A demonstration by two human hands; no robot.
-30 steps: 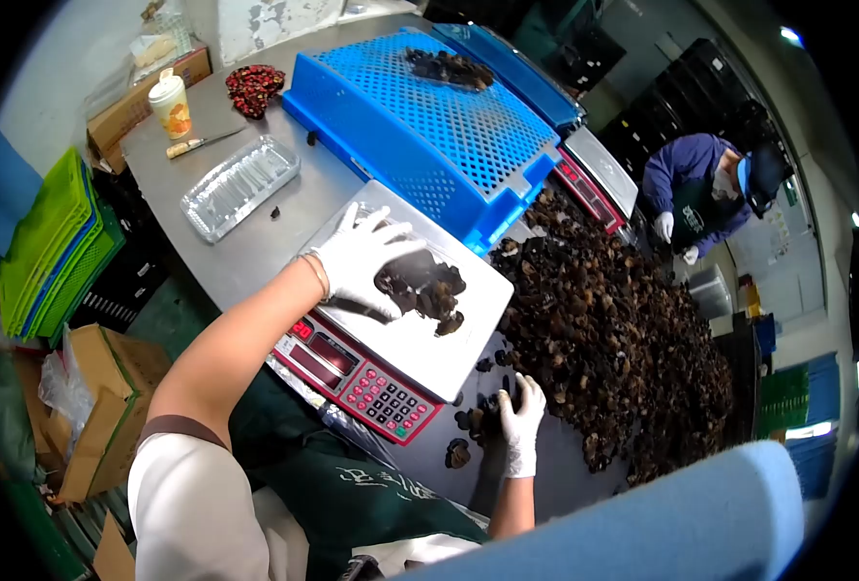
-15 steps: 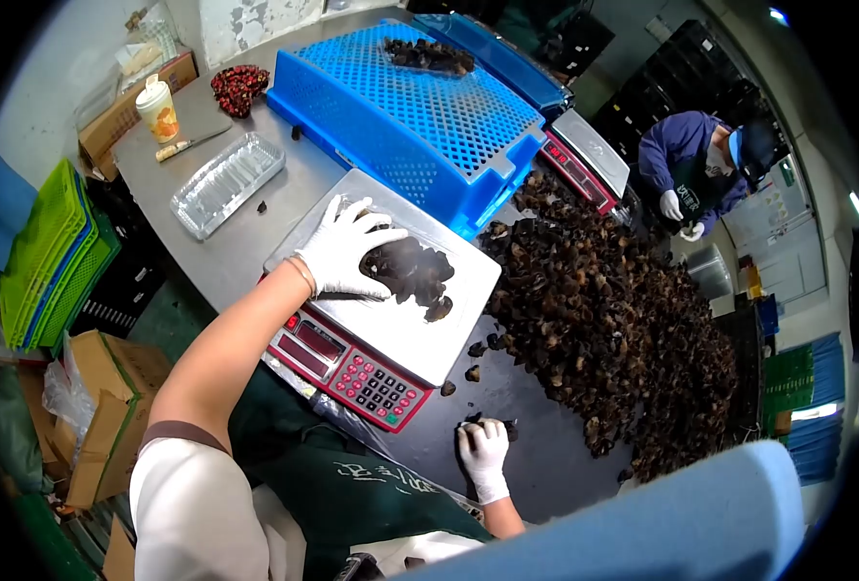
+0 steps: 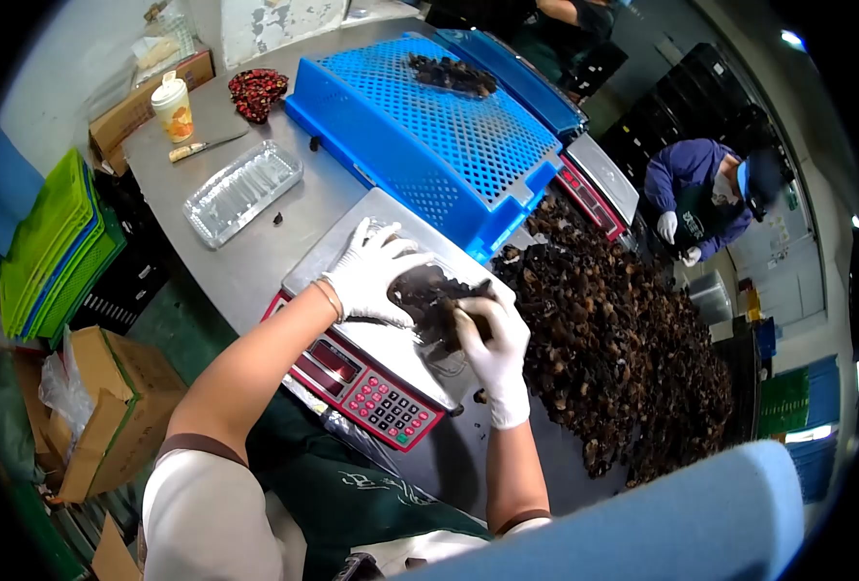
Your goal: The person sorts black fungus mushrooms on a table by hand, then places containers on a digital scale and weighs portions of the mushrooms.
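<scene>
A clear plastic tray heaped with dark black fungus (image 3: 434, 295) stands on the white pan of a red electronic scale (image 3: 376, 392). My left hand (image 3: 379, 276), in a white glove, lies along the tray's left side, fingers spread and touching the heap. My right hand (image 3: 495, 344), gloved too, is over the right end of the tray. Its thumb and fingers are pinched on dark fungus at the heap's edge. The pieces between the fingertips are partly hidden. A large pile of loose black fungus (image 3: 623, 339) covers the table to the right.
Behind the scale, an upturned blue basket (image 3: 429, 126) carries another filled tray. An empty clear tray (image 3: 243, 194), a knife (image 3: 202, 147), a cup (image 3: 172, 108) and a red patterned bundle (image 3: 257, 94) lie left. A co-worker (image 3: 700, 194) stands beyond a second scale (image 3: 594, 189).
My right hand has risen from the tabletop near the front edge to the tray on the scale. My left hand stays by the heap. The whole view has shifted slightly.
</scene>
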